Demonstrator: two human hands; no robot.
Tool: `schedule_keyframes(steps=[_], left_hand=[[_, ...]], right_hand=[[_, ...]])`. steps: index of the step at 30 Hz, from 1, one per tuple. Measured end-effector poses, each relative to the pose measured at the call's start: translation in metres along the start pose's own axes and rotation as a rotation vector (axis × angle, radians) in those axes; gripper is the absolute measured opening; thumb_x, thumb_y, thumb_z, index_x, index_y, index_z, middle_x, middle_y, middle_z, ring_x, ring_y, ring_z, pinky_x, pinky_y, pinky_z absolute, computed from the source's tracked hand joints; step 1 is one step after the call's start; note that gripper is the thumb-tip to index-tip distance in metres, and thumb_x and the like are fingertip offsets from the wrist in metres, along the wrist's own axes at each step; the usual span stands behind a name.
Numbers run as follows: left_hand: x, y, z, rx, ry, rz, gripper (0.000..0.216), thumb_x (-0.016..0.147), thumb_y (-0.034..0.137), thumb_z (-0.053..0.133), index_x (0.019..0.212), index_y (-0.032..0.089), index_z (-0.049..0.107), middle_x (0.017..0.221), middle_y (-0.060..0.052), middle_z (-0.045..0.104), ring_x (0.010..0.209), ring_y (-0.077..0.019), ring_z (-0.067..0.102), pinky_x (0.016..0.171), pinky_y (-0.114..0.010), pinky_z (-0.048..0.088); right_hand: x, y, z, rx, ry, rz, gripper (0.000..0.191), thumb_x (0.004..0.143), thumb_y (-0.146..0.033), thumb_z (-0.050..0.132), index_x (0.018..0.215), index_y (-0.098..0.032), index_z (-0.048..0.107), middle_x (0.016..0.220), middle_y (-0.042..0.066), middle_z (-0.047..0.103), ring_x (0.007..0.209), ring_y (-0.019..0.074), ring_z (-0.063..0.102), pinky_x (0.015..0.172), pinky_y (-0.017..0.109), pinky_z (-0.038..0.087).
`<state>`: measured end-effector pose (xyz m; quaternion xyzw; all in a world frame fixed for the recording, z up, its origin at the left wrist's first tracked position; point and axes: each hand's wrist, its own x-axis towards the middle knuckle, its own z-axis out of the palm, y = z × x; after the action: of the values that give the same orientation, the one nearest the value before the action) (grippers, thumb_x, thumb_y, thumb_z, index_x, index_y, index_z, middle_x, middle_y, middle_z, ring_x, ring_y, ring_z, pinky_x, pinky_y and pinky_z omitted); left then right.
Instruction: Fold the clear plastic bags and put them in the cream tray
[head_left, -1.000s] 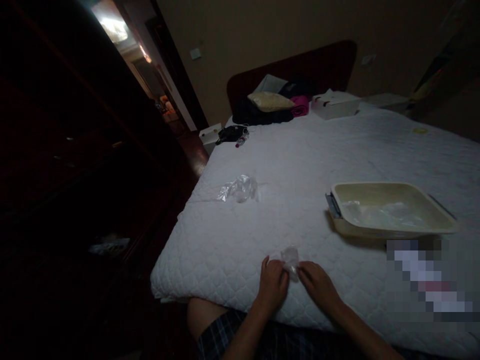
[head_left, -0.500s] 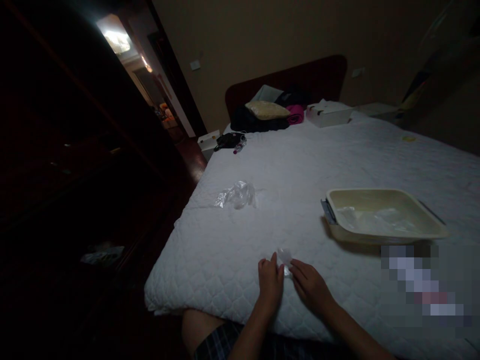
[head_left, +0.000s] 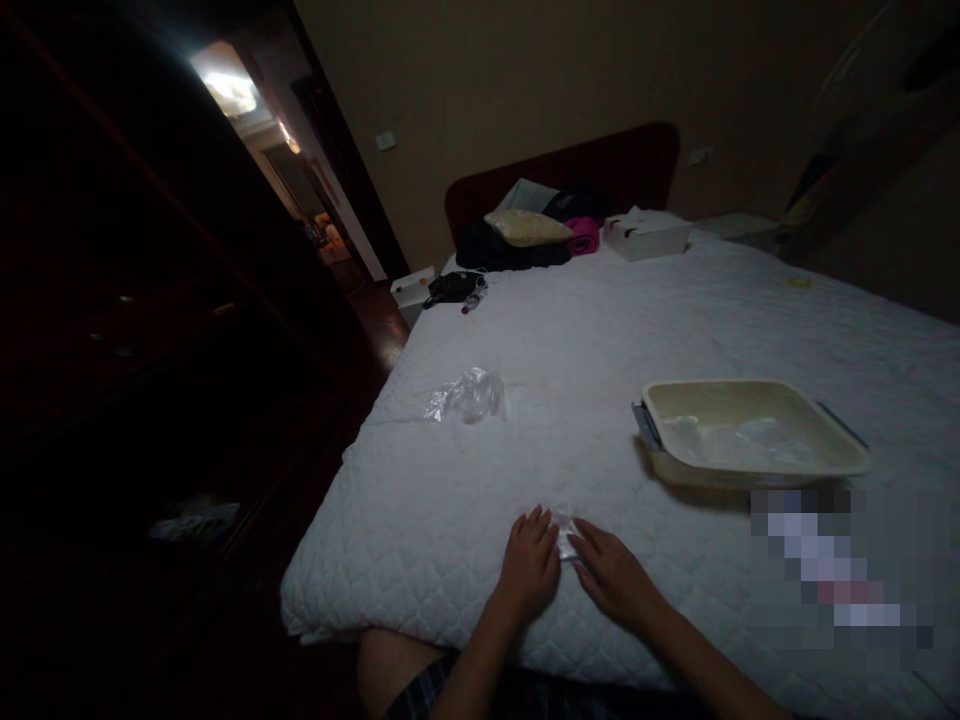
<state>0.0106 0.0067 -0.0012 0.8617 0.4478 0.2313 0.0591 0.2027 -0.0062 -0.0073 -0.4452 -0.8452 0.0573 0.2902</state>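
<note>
Both my hands rest on the near part of a white quilted bed (head_left: 600, 330). My left hand (head_left: 529, 565) and my right hand (head_left: 611, 575) lie side by side, fingers pressed down on a small clear plastic bag (head_left: 566, 535) between them, flattening it against the quilt. Only a bit of the bag shows between the fingertips. A second crumpled clear plastic bag (head_left: 469, 395) lies farther up the bed to the left.
A beige rectangular tray (head_left: 750, 470) with clear plastic inside stands to the right. At the headboard lie a pillow (head_left: 525, 227), dark and pink clothes and a white box (head_left: 645, 237). The bed's left edge drops to a dark floor; a lit doorway (head_left: 232, 90) is far left.
My hands have lowered the small plastic bag from a raised pinch down onto the quilt. The view has shifted slightly.
</note>
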Motion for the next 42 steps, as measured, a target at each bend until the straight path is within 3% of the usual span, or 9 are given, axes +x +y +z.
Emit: schedule_keyframes(steps=[4,7,10,14,22,25,32,36,42], left_hand=[[0.0,0.003,-0.001,-0.219,0.075,-0.069,0.057,0.072,0.014,0.049,0.127,0.016,0.037,0.136,-0.011,0.037,0.128,-0.0241,0.028,0.101,-0.051,0.029],[0.011,0.019,0.001,-0.513,0.16,-0.243,0.043,0.076,0.022,0.052,0.118,0.018,0.047,0.132,-0.01,0.042,0.123,-0.023,0.037,0.099,-0.046,0.034],[0.03,0.041,0.004,-0.861,0.23,-0.492,0.029,0.078,0.034,0.054,0.101,0.017,0.057,0.104,-0.009,0.062,0.099,-0.0208,0.057,0.086,-0.038,0.046],[0.055,0.069,0.008,-1.192,0.323,-0.771,0.038,0.063,0.045,0.068,0.083,0.014,0.06,0.076,-0.006,0.065,0.071,-0.0178,0.063,0.065,-0.028,0.051],[0.081,0.101,0.015,-1.36,0.202,-0.761,0.045,0.055,0.045,0.074,0.084,0.013,0.059,0.071,-0.005,0.064,0.062,-0.0151,0.062,0.059,-0.025,0.049],[0.083,0.094,0.02,-1.221,0.16,-0.677,0.04,0.065,0.046,0.067,0.089,0.014,0.059,0.076,-0.007,0.064,0.066,-0.0168,0.063,0.063,-0.028,0.051],[0.073,0.035,0.047,-0.137,0.314,-0.103,0.02,0.083,0.019,0.045,0.097,0.017,0.059,0.092,-0.01,0.061,0.088,-0.0214,0.057,0.08,-0.04,0.047],[0.071,0.024,0.062,0.073,0.325,-0.062,0.022,0.083,0.014,0.043,0.099,0.014,0.057,0.093,-0.01,0.059,0.087,-0.0203,0.055,0.078,-0.038,0.048],[0.071,0.027,0.065,0.11,0.284,-0.079,0.022,0.083,0.013,0.042,0.099,0.014,0.056,0.095,-0.01,0.057,0.089,-0.0202,0.055,0.079,-0.037,0.047]], right_hand=[[0.007,-0.006,-0.011,0.1,0.081,0.127,0.022,0.084,-0.02,0.041,0.098,-0.02,0.058,0.113,0.012,0.057,0.104,0.0227,0.054,0.087,0.041,0.047],[0.019,-0.007,-0.032,0.266,0.13,0.248,0.019,0.086,-0.026,0.041,0.09,-0.021,0.058,0.109,0.01,0.058,0.102,0.0216,0.055,0.087,0.041,0.047],[0.029,0.001,-0.055,0.433,0.135,0.381,0.021,0.085,-0.035,0.042,0.088,-0.021,0.058,0.093,0.007,0.064,0.09,0.0208,0.06,0.081,0.038,0.05],[0.032,0.018,-0.072,0.627,0.239,0.601,0.032,0.074,-0.046,0.056,0.094,-0.02,0.057,0.088,0.007,0.066,0.083,0.0216,0.063,0.075,0.036,0.052],[0.02,0.049,-0.106,0.771,0.262,0.756,0.04,0.063,-0.053,0.062,0.081,-0.017,0.061,0.076,0.007,0.067,0.069,0.0223,0.064,0.065,0.035,0.053],[0.019,0.078,-0.15,0.699,0.288,0.763,0.039,0.064,-0.051,0.063,0.083,-0.017,0.061,0.075,0.006,0.067,0.07,0.0218,0.063,0.065,0.034,0.051],[0.018,0.212,-0.257,0.376,0.251,0.777,0.037,0.063,-0.048,0.061,0.083,-0.016,0.06,0.071,0.005,0.065,0.062,0.0182,0.06,0.057,0.03,0.048],[0.024,0.257,-0.259,0.108,0.023,0.785,0.024,0.073,-0.032,0.052,0.091,-0.015,0.056,0.067,0.003,0.064,0.059,0.015,0.059,0.054,0.025,0.045],[0.035,0.245,-0.235,-0.246,-0.094,0.655,0.027,0.071,-0.011,0.05,0.097,-0.017,0.053,0.088,0.01,0.061,0.08,0.0207,0.058,0.064,0.028,0.04]])
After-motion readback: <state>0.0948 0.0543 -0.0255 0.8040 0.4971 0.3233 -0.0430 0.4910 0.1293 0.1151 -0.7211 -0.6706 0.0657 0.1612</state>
